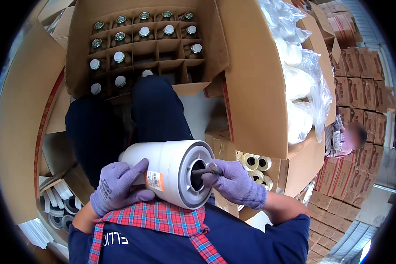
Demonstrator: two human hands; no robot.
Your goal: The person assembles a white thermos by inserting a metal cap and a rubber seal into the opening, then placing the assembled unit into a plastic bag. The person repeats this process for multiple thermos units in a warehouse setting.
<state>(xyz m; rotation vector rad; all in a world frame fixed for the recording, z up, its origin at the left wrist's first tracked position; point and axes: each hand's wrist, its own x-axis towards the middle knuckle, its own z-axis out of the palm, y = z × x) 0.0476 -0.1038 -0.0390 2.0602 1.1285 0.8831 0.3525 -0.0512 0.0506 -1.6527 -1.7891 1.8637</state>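
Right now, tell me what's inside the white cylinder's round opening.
The dark tool in the right hand overlaps the opening of the white cylinder; how far it goes in cannot be told. Only darkness shows behind; the cylinder's side covers the rest.

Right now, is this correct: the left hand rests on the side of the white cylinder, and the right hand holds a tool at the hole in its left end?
Not quite: the head view shows the hole in the cylinder's right end. The left hand does rest on the white cylinder's side, and the right hand holds the tool there.
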